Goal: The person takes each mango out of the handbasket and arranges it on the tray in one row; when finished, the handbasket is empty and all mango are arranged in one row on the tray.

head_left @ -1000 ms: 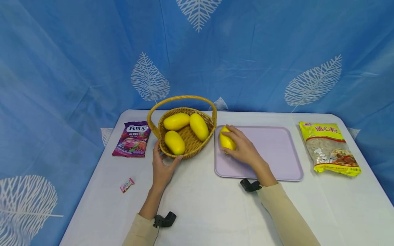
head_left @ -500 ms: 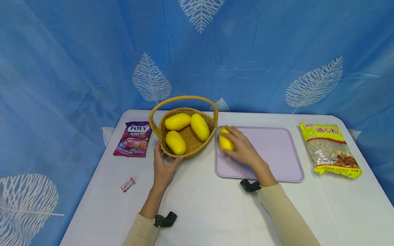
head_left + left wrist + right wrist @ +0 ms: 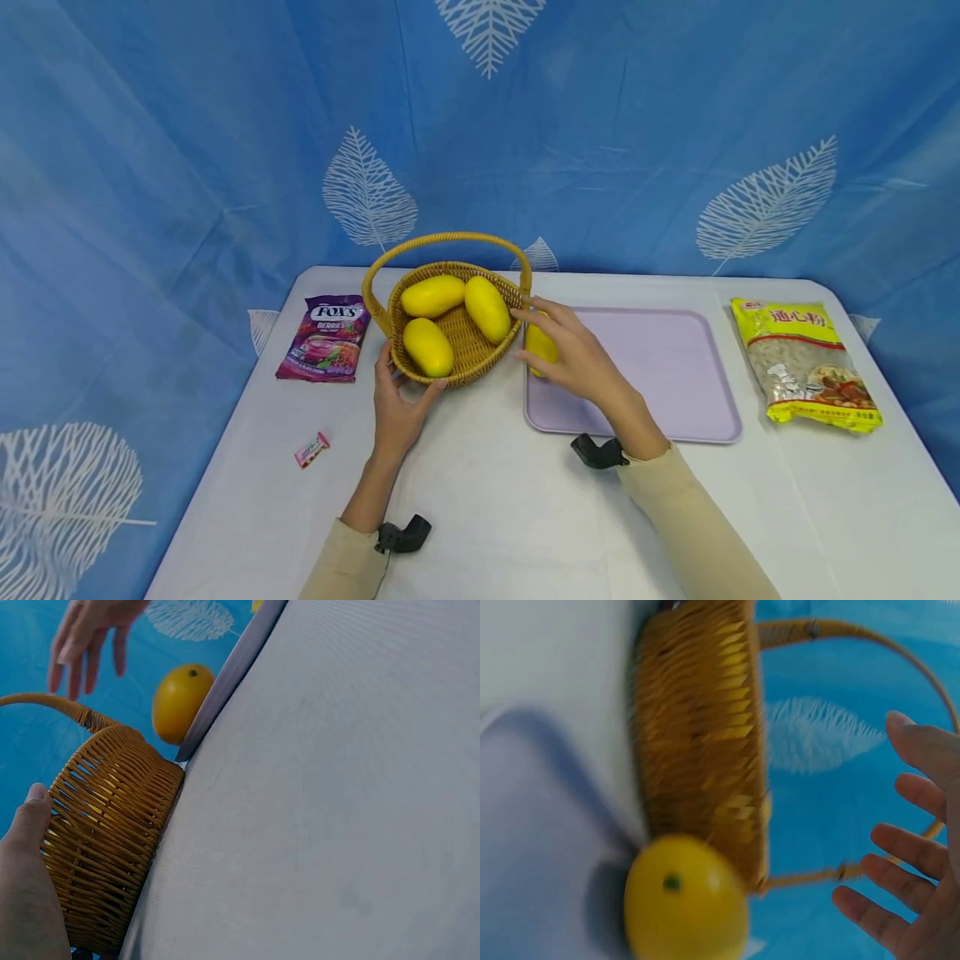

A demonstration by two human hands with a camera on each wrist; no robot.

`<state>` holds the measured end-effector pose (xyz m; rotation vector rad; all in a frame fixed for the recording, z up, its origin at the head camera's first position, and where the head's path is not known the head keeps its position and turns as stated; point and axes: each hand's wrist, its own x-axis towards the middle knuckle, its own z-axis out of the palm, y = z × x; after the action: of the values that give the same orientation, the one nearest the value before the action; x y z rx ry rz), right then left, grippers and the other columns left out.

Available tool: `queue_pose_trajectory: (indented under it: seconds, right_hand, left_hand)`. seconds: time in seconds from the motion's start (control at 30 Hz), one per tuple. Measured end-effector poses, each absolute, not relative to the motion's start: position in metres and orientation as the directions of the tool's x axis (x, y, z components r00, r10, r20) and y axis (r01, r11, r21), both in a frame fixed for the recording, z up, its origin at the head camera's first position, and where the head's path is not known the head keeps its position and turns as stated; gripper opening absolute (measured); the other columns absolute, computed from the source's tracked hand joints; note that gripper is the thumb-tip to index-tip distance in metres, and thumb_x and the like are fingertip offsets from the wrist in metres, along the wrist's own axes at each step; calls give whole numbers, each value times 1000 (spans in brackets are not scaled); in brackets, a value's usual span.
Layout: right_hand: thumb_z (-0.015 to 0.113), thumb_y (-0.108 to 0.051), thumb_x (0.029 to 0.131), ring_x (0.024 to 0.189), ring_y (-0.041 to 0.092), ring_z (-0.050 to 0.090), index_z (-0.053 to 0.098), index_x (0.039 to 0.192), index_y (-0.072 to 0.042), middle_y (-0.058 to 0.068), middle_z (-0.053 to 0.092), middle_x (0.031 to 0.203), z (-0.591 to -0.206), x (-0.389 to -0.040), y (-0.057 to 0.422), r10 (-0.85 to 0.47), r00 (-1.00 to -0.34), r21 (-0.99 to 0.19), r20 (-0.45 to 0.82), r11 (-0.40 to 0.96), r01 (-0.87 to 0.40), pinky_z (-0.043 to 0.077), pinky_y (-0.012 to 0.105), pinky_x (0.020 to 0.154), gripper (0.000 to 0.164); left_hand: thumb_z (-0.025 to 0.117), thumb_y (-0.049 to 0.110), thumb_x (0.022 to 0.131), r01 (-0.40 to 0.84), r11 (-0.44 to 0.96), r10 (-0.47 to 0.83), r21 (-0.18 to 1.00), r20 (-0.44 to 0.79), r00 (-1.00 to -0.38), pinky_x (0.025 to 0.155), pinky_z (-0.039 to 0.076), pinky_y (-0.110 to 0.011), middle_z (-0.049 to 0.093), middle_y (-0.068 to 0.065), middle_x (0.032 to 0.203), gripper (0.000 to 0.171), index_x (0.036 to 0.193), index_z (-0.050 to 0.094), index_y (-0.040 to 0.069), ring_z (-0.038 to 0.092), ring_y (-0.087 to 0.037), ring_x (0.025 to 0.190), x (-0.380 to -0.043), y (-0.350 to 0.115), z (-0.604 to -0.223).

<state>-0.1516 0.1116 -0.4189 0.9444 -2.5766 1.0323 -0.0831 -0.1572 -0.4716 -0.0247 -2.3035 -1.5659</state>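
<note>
A brown wicker basket (image 3: 471, 343) with a tall arched handle holds three yellow mangoes (image 3: 428, 347). My left hand (image 3: 397, 417) grips its near left corner, thumb at the front rim; in the left wrist view the thumb (image 3: 28, 817) lies along the woven wall. A further mango (image 3: 542, 346) lies at the left edge of the lilac tray (image 3: 660, 367), close beside the basket. Above that mango my right hand (image 3: 573, 354) hovers with spread fingers, holding nothing. In the right wrist view the mango (image 3: 686, 900) shows apart from the hand (image 3: 930, 855).
A purple candy bag (image 3: 324, 339) lies left of the basket, and a small pink wrapped candy (image 3: 311, 450) nearer the front left. To the tray's right is a yellow pasta bag (image 3: 806, 362). A blue leaf-print curtain (image 3: 600, 133) hangs behind the white table (image 3: 495, 500).
My right hand has let go of the mango, spread its fingers and lifted slightly to the left. The mango now lies at the tray's left edge. My left hand stays on the basket.
</note>
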Motion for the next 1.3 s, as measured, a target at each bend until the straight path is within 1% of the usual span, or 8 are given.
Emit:
queue_pose_trajectory:
  seconds: [0.13, 0.3, 0.43, 0.53, 0.77, 1.03, 1.17, 1.3]
  right_hand:
    - [76, -27, 87, 138, 31, 41, 55, 138, -13, 12, 44, 150, -405, -154, 89, -544, -740, -543, 395, 512, -666, 41, 52, 108, 57]
    - [72, -33, 90, 138, 33, 41, 53, 141, -15, 15, 41, 151, -408, -163, 57, -644, -695, -559, 320, 464, -687, 44, 49, 107, 57]
    - [69, -34, 92, 137, 29, 44, 50, 143, -15, 15, 41, 150, -421, -172, 35, -714, -651, -586, 258, 420, -693, 43, 44, 109, 58]
    - [69, -35, 92, 135, 27, 44, 49, 144, -16, 15, 43, 149, -427, -178, 22, -734, -644, -611, 217, 413, -676, 43, 42, 109, 59]
    - [70, -39, 90, 140, 26, 39, 48, 145, -19, 13, 39, 152, -434, -189, 4, -743, -665, -640, 84, 471, -607, 38, 43, 114, 63]
    - [68, -43, 90, 144, 29, 33, 48, 146, -23, 14, 31, 157, -433, -195, -8, -775, -631, -571, -26, 529, -628, 33, 45, 117, 62]
    - [68, -41, 91, 144, 31, 33, 49, 145, -22, 16, 31, 157, -435, -194, -8, -776, -629, -567, -39, 536, -626, 32, 46, 117, 60]
    - [68, -39, 91, 144, 30, 34, 50, 145, -22, 15, 32, 157, -437, -194, -6, -775, -632, -576, -27, 528, -624, 32, 46, 117, 59]
  left_hand:
    - [80, 9, 81, 208, 390, -185, 897, 298, -936, 102, 41, -59, 32, -32, 148, 95, 151, 18, -6, 41, -47, 129, -87, -160, -482]
    - [82, 8, 77, 227, 383, -189, 896, 316, -930, 101, 42, -57, 33, -26, 150, 101, 155, 17, 3, 42, -44, 129, -96, -167, -507]
    - [83, 10, 78, 248, 389, -171, 887, 335, -927, 101, 43, -52, 33, -19, 152, 102, 156, 17, 10, 43, -37, 131, -97, -171, -512]
    - [84, 17, 78, 259, 425, -152, 868, 350, -924, 102, 44, -50, 33, -16, 153, 104, 156, 16, 12, 42, -32, 133, -97, -172, -513]
    - [86, 21, 75, 273, 478, -140, 835, 379, -915, 101, 45, -52, 34, -17, 151, 110, 157, 14, 12, 43, -31, 132, -98, -173, -515]
    - [86, 18, 75, 262, 471, -140, 842, 365, -921, 103, 44, -53, 33, -18, 151, 109, 157, 14, 12, 42, -32, 134, -98, -175, -516]
    - [87, 15, 74, 268, 456, -141, 849, 366, -920, 101, 44, -54, 34, -20, 150, 109, 156, 15, 8, 44, -35, 131, -98, -174, -516]
    - [87, 17, 74, 269, 469, -139, 841, 371, -918, 100, 45, -53, 34, -20, 150, 110, 156, 15, 9, 45, -35, 130, -98, -174, -517]
